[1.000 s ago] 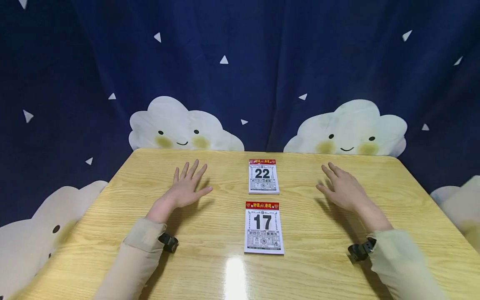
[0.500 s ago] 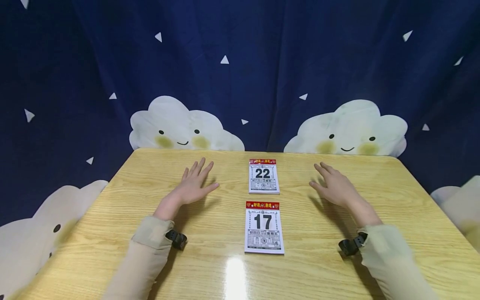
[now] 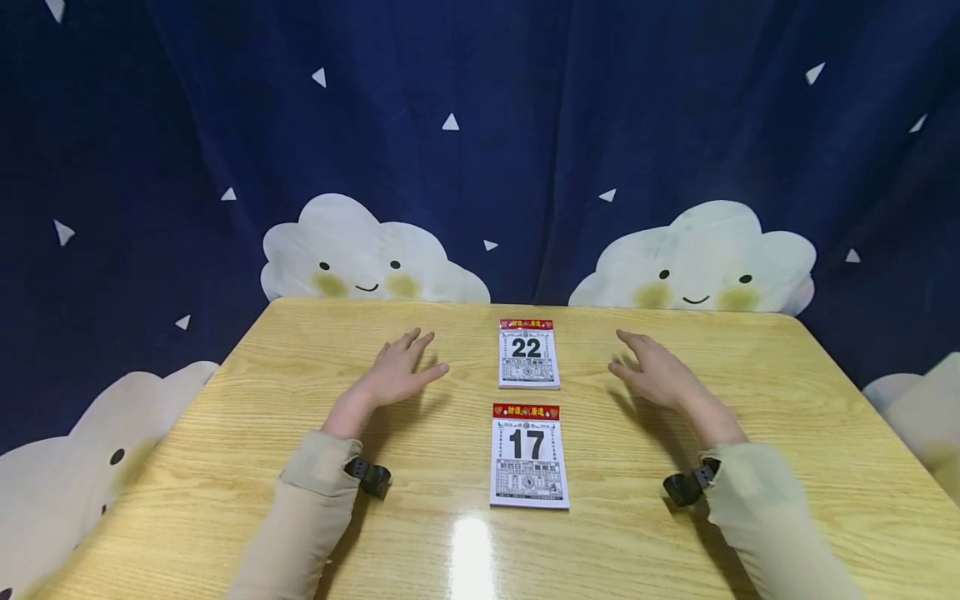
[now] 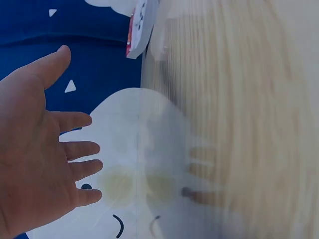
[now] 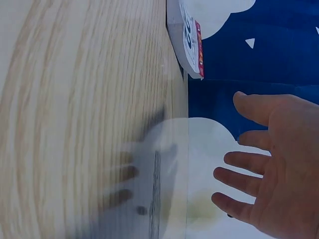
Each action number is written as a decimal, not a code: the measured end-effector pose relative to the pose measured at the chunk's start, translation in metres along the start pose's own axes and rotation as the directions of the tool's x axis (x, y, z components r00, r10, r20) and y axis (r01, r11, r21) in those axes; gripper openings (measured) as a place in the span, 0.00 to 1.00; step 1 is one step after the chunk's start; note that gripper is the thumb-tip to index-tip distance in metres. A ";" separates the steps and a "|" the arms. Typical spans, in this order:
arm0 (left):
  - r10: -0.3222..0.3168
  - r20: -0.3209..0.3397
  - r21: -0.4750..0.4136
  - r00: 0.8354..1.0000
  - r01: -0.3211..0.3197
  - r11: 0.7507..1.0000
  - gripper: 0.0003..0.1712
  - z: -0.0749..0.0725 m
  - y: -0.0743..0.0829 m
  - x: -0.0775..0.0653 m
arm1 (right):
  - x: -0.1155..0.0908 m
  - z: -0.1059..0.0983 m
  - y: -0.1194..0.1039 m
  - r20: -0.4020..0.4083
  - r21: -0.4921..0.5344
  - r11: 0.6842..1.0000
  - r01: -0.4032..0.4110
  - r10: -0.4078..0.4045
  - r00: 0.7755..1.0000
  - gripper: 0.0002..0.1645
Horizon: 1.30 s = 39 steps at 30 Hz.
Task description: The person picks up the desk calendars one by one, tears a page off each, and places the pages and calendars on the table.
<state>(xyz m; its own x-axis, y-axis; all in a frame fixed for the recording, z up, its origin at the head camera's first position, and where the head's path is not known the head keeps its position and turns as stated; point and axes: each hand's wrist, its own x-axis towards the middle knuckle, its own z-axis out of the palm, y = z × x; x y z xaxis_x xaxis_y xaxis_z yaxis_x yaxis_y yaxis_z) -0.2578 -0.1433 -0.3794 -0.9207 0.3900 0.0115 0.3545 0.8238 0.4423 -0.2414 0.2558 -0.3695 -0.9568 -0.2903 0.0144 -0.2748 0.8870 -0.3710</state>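
Note:
Two tear-off calendar pads with red headers lie in line on the wooden table. The far calendar pad (image 3: 528, 354) shows 22, and the near calendar pad (image 3: 529, 457) shows 17. My left hand (image 3: 393, 375) hovers over the table left of the far pad, fingers spread and thumb toward it, touching nothing. To the right of the same pad, my right hand (image 3: 656, 375) is held above the table with relaxed fingers, also holding nothing. Both wrist views show one pad (image 4: 142, 27) edge-on, apart from the fingers.
A light wooden table (image 3: 450, 550) reaches back to a dark blue curtain (image 3: 480, 150) printed with white clouds and triangles. Each wrist wears a small black camera (image 3: 369, 477) below a beige sleeve (image 3: 307, 508). Light glares off the table's front.
Both hands have moved inward, the left to the right and the right to the left, nearer the far calendar pad. The pads have stayed in place.

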 end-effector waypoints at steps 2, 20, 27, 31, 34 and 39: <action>-0.001 0.003 -0.027 1.000 0.001 1.000 0.43 0.001 0.002 0.001 | 0.002 0.002 -0.001 0.008 0.010 1.000 0.005 -0.005 1.000 0.43; -0.056 -0.013 -0.192 0.998 0.052 0.980 0.39 0.018 0.025 0.016 | 0.019 0.016 -0.018 0.001 0.008 0.999 0.054 -0.054 0.999 0.37; -0.071 -0.025 -0.195 0.997 0.065 0.979 0.37 0.025 0.032 0.019 | 0.023 0.022 -0.024 -0.023 0.010 0.998 0.058 -0.058 0.998 0.34; -0.081 -0.028 -0.217 0.996 0.073 0.973 0.34 0.030 0.037 0.022 | 0.027 0.025 -0.029 -0.012 0.023 0.999 0.039 -0.039 0.999 0.33; -0.090 -0.038 -0.248 0.995 0.078 0.966 0.32 0.033 0.040 0.026 | 0.031 0.027 -0.033 -0.003 0.041 0.999 0.021 -0.021 1.000 0.33; -0.138 -0.031 -0.330 0.990 0.120 0.936 0.30 0.038 0.045 0.031 | 0.034 0.028 -0.037 -0.004 0.092 0.996 0.010 -0.009 1.000 0.33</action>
<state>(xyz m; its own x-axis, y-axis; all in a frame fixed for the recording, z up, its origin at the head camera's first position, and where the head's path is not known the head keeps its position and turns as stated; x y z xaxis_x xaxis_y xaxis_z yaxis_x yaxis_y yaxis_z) -0.2645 -0.0788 -0.3930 -0.9653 0.2601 -0.0221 0.1675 0.6822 0.7117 -0.2613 0.2025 -0.3814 -0.9546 -0.2971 0.0220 -0.2742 0.8475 -0.4545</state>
